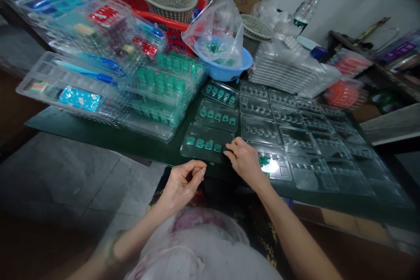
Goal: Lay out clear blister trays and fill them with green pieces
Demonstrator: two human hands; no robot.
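Note:
My right hand (244,159) rests at the right end of the nearest clear plastic blister tray (197,151), fingers curled together on its last pocket; whatever they pinch is hidden. That tray holds several small green pieces (204,143). My left hand (182,181) hovers just below the tray's front edge, fingers curled in a loose pinch around something too small to name. Two more trays with green pieces (217,116) lie behind the nearest one. Rows of empty clear trays (297,140) spread to the right on the dark green table (108,135).
Stacks of filled clear trays (98,65) pile up at the left. A blue bowl (244,68) holding a clear bag of green pieces (216,30) stands at the back, beside baskets, a cardboard box, a water bottle (303,11) and a stack of empty trays (285,70).

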